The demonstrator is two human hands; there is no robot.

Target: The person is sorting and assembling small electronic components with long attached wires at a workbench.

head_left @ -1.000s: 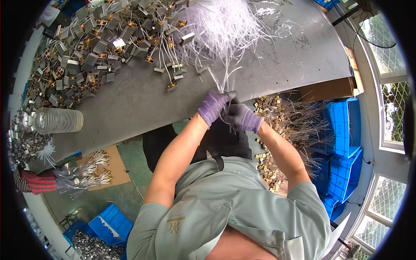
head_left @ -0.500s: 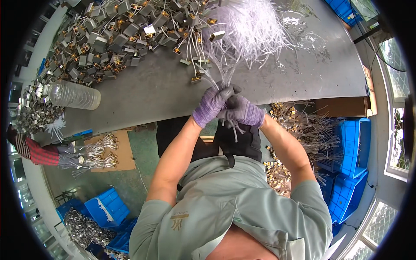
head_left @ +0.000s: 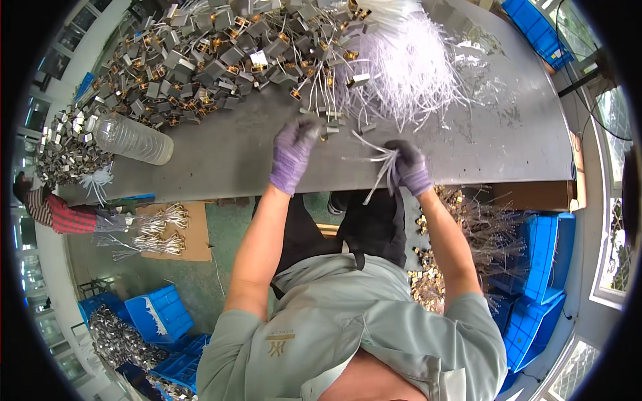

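While the purple-gloved right hand (head_left: pixel 409 162) grasps thin whitish plastic strands (head_left: pixel 384 160), the purple-gloved left hand (head_left: pixel 294 150) stands apart

Although its dark fingers look curled, blur hides whether the left hand holds anything near the pile of grey rectangular blocks on white wires (head_left: pixel 214 70). The grasped strands fan leftward over the smooth grey table's (head_left: pixel 234 154) near edge.

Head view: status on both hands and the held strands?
Purple-gloved left hand: blurred, grip unclear. Purple-gloved right hand: holding thin translucent white strands. Piled grey rectangular blocks beyond left hand.
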